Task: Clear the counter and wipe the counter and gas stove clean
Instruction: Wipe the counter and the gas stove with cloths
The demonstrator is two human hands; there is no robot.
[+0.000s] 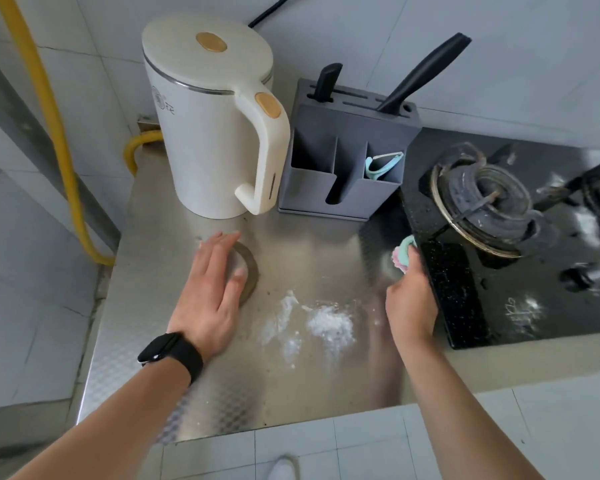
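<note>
Gripping cloth [403,255] in right hand [411,299] at stove [465,299] edge, left hand [210,289] flat on disc [252,268], powder [329,325] on steel worktop [309,386], tiled walls [499,64].

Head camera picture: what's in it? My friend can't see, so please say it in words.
A right hand holds a pink and teal cloth at the edge of a gas stove, while the left hand rests flat on a round disc on the counter. White powder lies between them; a kettle and knife block stand behind.
</note>
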